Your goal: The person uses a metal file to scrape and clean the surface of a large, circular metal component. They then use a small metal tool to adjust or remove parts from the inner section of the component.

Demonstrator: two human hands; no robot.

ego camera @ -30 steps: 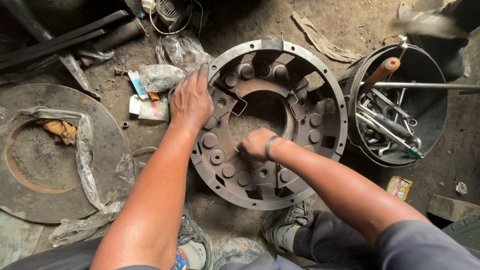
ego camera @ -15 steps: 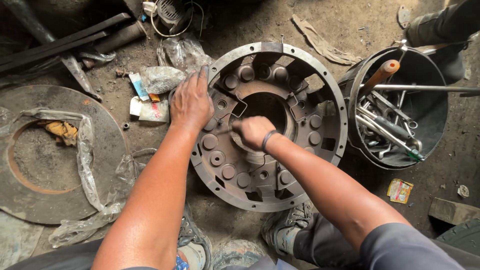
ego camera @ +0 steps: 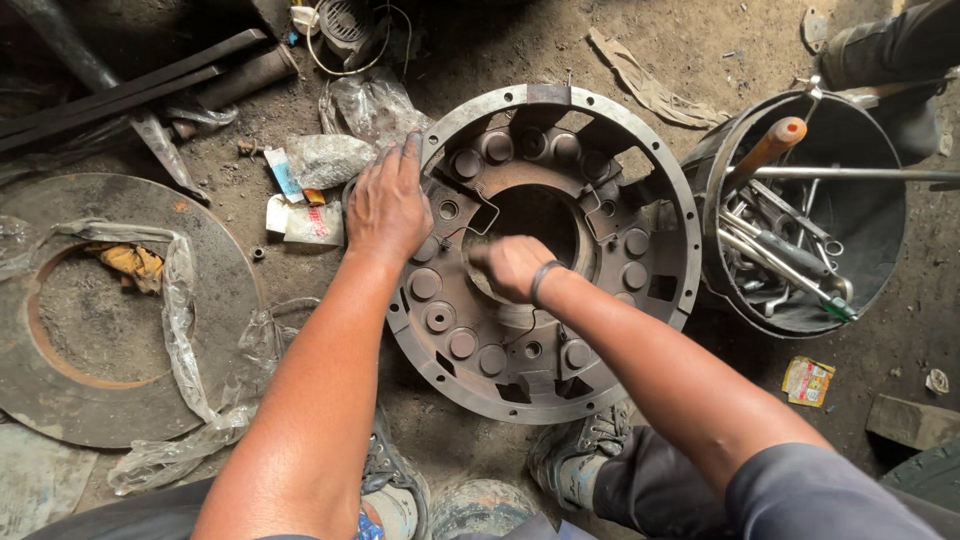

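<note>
Metal clutch cover [ego camera: 545, 255], big round ring w/ studs and slots, lies flat on the dirt floor [ego camera: 480, 50] between a rusty disc [ego camera: 110, 310] and a bucket of tools [ego camera: 800, 215]; looks heavy, stiff, rough w/ rust, not fragile. Left hand [ego camera: 388, 208] presses flat, fingers spread, on its upper-left rim; right hand [ego camera: 513, 268] is curled shut at the centre hole, can't tell on what. Best hold is prob. both hands on opposite outer rim edges, away from the sharp slots.

The round clutch cover [ego camera: 545, 250] is rusty grey-brown, its ring dotted with dull round studs. The bucket [ego camera: 880, 250] of steel-grey tools is black, with one orange handle [ego camera: 770, 145]. A black band [ego camera: 540, 280] circles the right wrist; grey-brown dirt floor [ego camera: 500, 40] all around.
</note>
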